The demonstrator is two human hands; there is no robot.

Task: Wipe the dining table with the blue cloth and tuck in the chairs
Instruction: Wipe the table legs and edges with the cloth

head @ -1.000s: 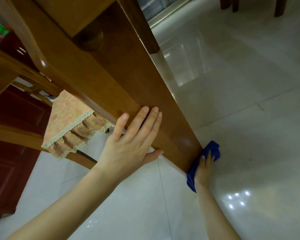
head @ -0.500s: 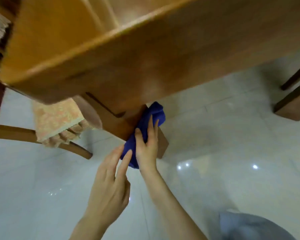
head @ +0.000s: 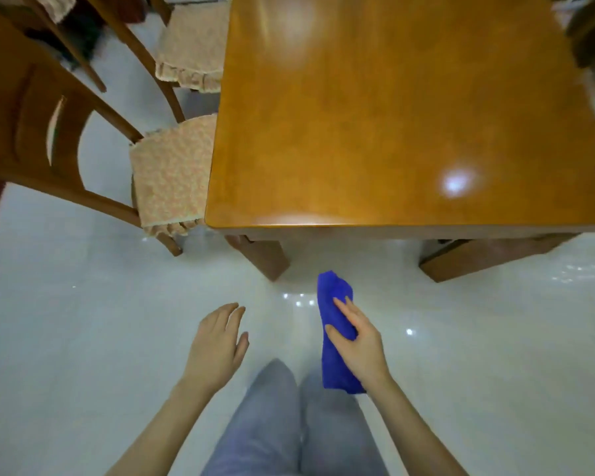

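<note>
The wooden dining table (head: 392, 115) fills the upper right of the view, its near edge facing me. My right hand (head: 359, 341) holds the blue cloth (head: 335, 331) in the air, short of the table's near edge and above the floor. My left hand (head: 217, 341) hovers beside it, fingers apart, holding nothing. A wooden chair (head: 42, 132) with a peach seat cushion (head: 169, 173) stands at the table's left side, its seat partly under the tabletop. A second cushioned chair (head: 193, 46) stands further back on the same side.
Glossy white tiled floor (head: 83, 321) stretches around me. Two table legs (head: 265, 255) show under the near edge. My legs in grey trousers (head: 289, 424) are at the bottom centre. Dark furniture sits at the far left edge.
The view rose from below the table to above it. My right hand came off the table leg with the cloth, and my left hand left the wood; both now hang free.
</note>
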